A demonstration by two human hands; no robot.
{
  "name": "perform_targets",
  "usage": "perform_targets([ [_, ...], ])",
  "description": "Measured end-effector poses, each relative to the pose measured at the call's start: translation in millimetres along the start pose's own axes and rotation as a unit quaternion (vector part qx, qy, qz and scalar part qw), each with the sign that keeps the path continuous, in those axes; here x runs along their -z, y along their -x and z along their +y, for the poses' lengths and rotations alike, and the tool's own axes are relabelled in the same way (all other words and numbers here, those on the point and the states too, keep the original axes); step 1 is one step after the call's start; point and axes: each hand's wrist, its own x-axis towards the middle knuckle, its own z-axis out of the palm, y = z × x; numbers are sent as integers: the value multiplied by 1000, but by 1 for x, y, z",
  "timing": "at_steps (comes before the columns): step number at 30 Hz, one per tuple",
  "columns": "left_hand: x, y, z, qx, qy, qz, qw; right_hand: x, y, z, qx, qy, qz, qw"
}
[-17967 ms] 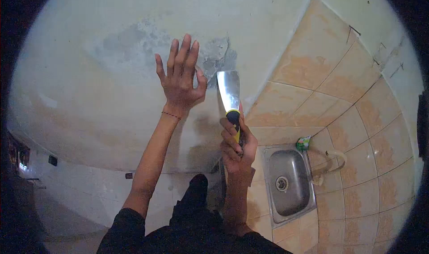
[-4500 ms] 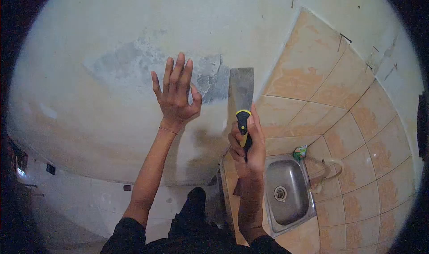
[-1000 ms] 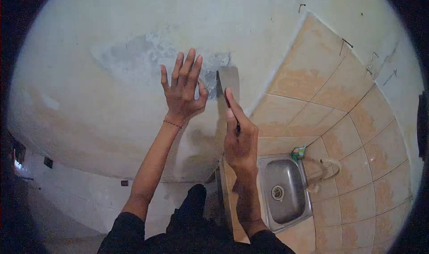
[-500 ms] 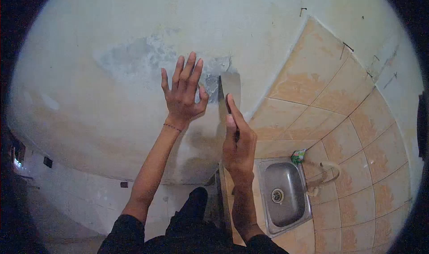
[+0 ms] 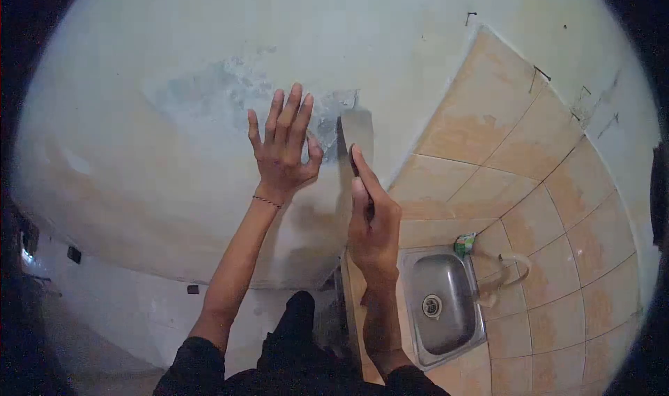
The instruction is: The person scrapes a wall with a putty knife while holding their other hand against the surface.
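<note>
My right hand [image 5: 374,218] grips the handle of a scraper [image 5: 358,130], its index finger stretched along the tool. The wide metal blade points up and lies against the painted wall [image 5: 188,166], at the right end of a bare grey patch [image 5: 202,93] with flaking edges. To the left, my left hand [image 5: 282,145] rests against the wall with its fingers spread, covering part of the patch. Nothing is held in it, and a thin cord circles its wrist. Most of the scraper's handle is hidden by my right hand.
A steel sink [image 5: 449,305] sits in the counter at lower right, with a green packet [image 5: 465,243] at its corner and a tap [image 5: 514,270] beside it. Beige-orange tiles [image 5: 481,131] cover the wall on the right. Nails [image 5: 541,73] stick out near the tiles' upper edge.
Both hands appear slightly further left in view, along with a small shift of the camera. The scraper blade stays on nearly the same spot, and its hold is the same.
</note>
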Motion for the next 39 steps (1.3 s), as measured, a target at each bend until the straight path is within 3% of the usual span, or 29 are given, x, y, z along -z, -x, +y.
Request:
perform_targets([
  [11,-1,0,-1,1,9,4,1000,-4,2,10,51,6,27,998],
  [17,-4,1,-2,-8,3,13,1000,-2,3,7,15,21,14,1000],
  [39,-2,1,-1,-4,10,1,1000,-5,1,15,29,3,13,999],
])
